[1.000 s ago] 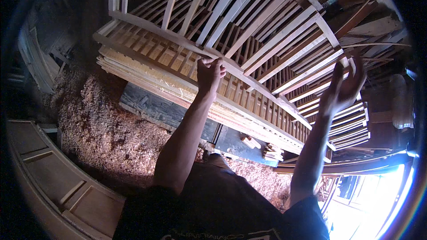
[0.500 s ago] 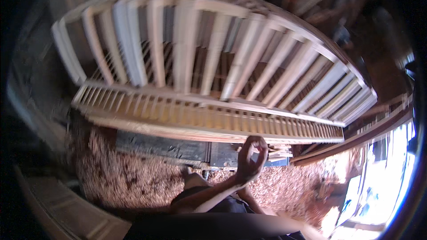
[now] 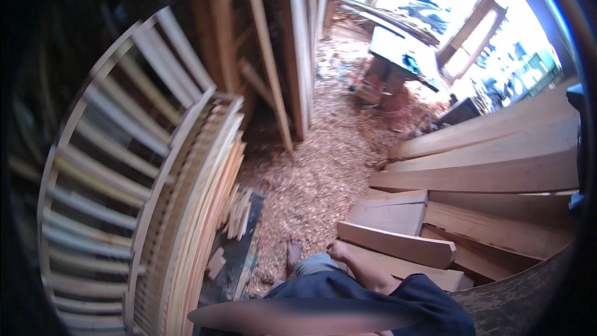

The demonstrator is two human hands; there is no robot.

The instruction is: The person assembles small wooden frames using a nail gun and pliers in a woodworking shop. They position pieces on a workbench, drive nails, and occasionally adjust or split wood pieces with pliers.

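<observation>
Largest item: stack of slatted frames (image 3: pixel 124 168), standing on edge along the left side of the floor (image 3: pixel 323 162), which is covered in shavings. The frames bend strongly toward the picture's rim.

Right side of the floor: pile of planks (image 3: pixel 497 168), lying flat. One short plank (image 3: pixel 398 244) sits at its near end.

Right hand (image 3: pixel 339 251): forearm comes out of a dark sleeve at the lower edge, bent and held low. The hand is close by my waist, just beside the near end of the short plank. I cannot tell whether they touch. Grip: cannot tell, the fingers are too small and foreshortened.

Left hand: out of the picture.

Against 1.0 s ago: both hands were then raised to the slatted frames. At 0.5 s ago one hand was still up near their lower rail. Now neither is on them, and the view has swung so the frames lie to the left.

Small: a heap of offcuts (image 3: pixel 239 211) at the foot of the frames. A blurred band hides the lower edge.
</observation>
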